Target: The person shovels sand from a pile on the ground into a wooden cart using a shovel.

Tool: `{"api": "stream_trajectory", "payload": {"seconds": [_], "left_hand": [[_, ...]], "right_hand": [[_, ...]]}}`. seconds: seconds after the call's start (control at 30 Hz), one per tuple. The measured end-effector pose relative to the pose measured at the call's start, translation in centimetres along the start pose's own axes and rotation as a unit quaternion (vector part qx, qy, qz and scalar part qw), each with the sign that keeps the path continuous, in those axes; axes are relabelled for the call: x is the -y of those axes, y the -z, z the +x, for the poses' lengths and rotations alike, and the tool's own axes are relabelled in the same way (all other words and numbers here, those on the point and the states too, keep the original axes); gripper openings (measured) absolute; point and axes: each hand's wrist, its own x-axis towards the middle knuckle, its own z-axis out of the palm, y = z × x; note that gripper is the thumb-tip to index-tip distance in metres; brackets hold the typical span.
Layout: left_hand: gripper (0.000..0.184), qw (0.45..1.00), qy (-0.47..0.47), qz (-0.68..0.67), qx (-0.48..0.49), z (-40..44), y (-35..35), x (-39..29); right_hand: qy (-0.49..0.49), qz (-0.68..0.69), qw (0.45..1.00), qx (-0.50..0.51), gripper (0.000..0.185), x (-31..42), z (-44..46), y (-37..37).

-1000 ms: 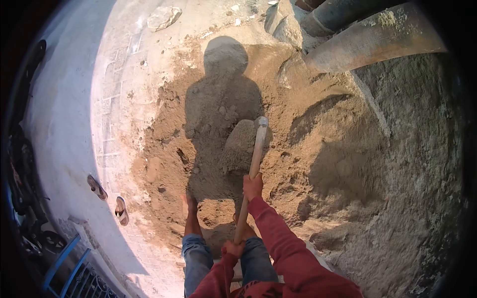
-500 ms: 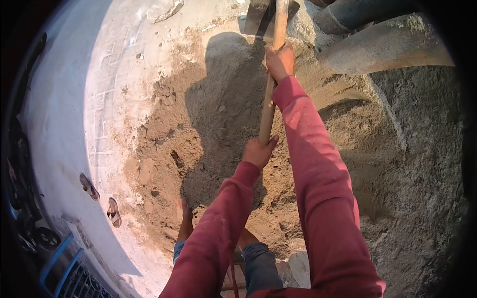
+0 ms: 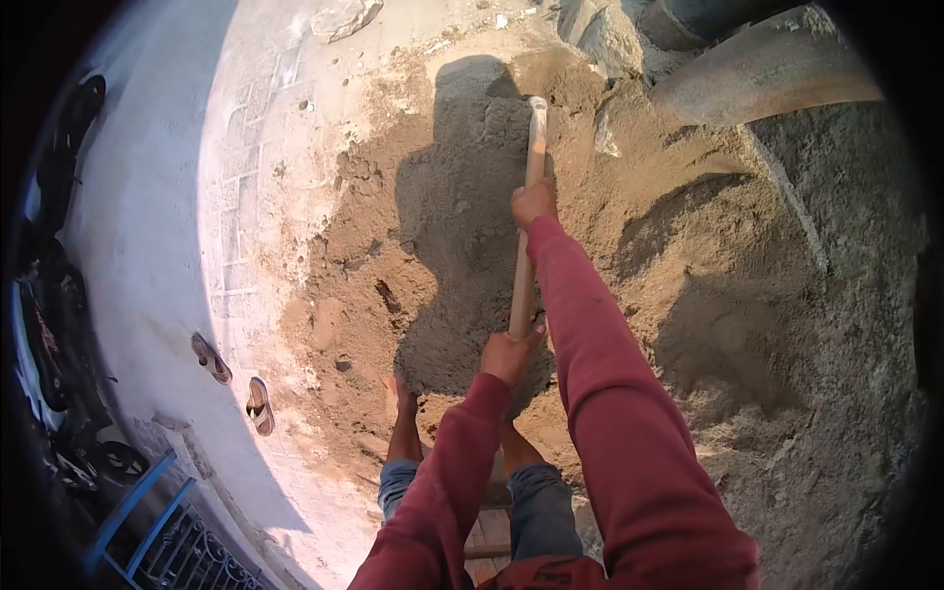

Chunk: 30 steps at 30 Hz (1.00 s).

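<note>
A hoe with a pale wooden handle [image 3: 524,270] points away from me over brown sand [image 3: 364,285]. Around the lower end of the handle my left hand [image 3: 509,356] is closed. Higher up, my right hand [image 3: 535,204] grips the same handle, below its pale top end. The hoe's blade is hidden or merges with the sand near that top end. My shadow falls across the sand beneath the hoe, and my bare feet stand in the sand below.
Large pipes [image 3: 767,74] lie at the upper right beside broken stones [image 3: 612,41]. A stone slab [image 3: 344,18] is at the top. Sandals [image 3: 261,406] sit on pavement at left, near motorcycles [image 3: 64,324] and a blue metal railing [image 3: 147,511].
The hoe blade was raised at the far top half a second ago; now its head is down at the sand. Both hands have come lower and nearer, still on the handle.
</note>
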Motion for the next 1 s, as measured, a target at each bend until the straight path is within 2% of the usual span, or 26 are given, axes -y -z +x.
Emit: {"api": "stream_trajectory", "payload": {"seconds": [0.03, 0.1, 0.27, 0.33, 0.4, 0.5, 0.6, 0.63, 0.7, 0.77, 0.87, 0.93, 0.97, 1.0], "left_hand": [[0.047, 1.000, 0.010, -0.005, 0.017, -1.6, 0.2, 0.7], [0.067, 0.998, 0.049, 0.024, 0.025, -6.1, 0.7, 0.2], [0.058, 0.999, 0.027, 0.024, 0.029, -13.4, 1.9, 1.3], [0.052, 0.999, 0.009, 0.042, 0.024, -15.3, 3.5, 2.0], [0.040, 0.997, 0.024, 0.014, 0.072, -18.5, 5.4, 0.3], [0.032, 0.991, 0.028, -0.010, 0.132, -23.7, 8.1, -1.3], [0.025, 0.981, 0.048, 0.020, 0.189, -29.1, 9.6, -1.7], [0.025, 0.979, 0.049, 0.032, 0.194, -31.3, 10.2, -1.6], [0.028, 0.959, 0.094, 0.076, 0.258, -35.1, 10.7, -2.0], [0.031, 0.946, 0.091, 0.107, 0.293, -39.4, 11.0, -0.7], [0.035, 0.902, 0.106, 0.154, 0.388, -45.5, 11.4, 1.6], [0.042, 0.860, -0.010, 0.239, 0.451, -51.0, 11.1, 4.8], [0.064, 0.815, -0.012, 0.272, 0.511, -51.3, 11.5, 7.6], [0.064, 0.795, 0.006, 0.288, 0.534, -53.4, 11.7, 9.4]], "right_hand": [[-0.024, 0.026, 0.999, 0.029, 0.048, 1.1, -2.8, 1.9], [-0.067, 0.057, 0.993, 0.076, 0.051, 2.1, -7.8, 4.7], [-0.144, 0.110, 0.973, 0.140, 0.050, 1.0, -13.0, 6.4], [-0.185, 0.157, 0.942, 0.231, 0.041, 1.1, -15.0, 7.6], [-0.205, 0.203, 0.935, 0.207, 0.036, 1.9, -18.1, 8.6], [-0.257, 0.269, 0.911, 0.179, 0.031, 1.4, -22.6, 8.8], [-0.297, 0.279, 0.898, 0.169, 0.029, 1.1, -28.5, 11.1], [-0.323, 0.310, 0.878, 0.170, 0.029, 0.7, -31.0, 11.9], [-0.353, 0.361, 0.847, 0.166, 0.028, -0.9, -34.9, 13.2], [-0.378, 0.391, 0.825, 0.153, 0.028, -4.0, -40.6, 13.4], [-0.413, 0.476, 0.764, 0.138, 0.025, -7.9, -50.5, 14.7], [-0.448, 0.510, 0.730, 0.078, 0.022, -11.1, -59.9, 15.5], [-0.427, 0.560, 0.709, 0.024, 0.021, -11.8, -64.4, 16.0], [-0.448, 0.568, 0.690, -0.002, 0.021, -12.9, -68.9, 16.6]]}}
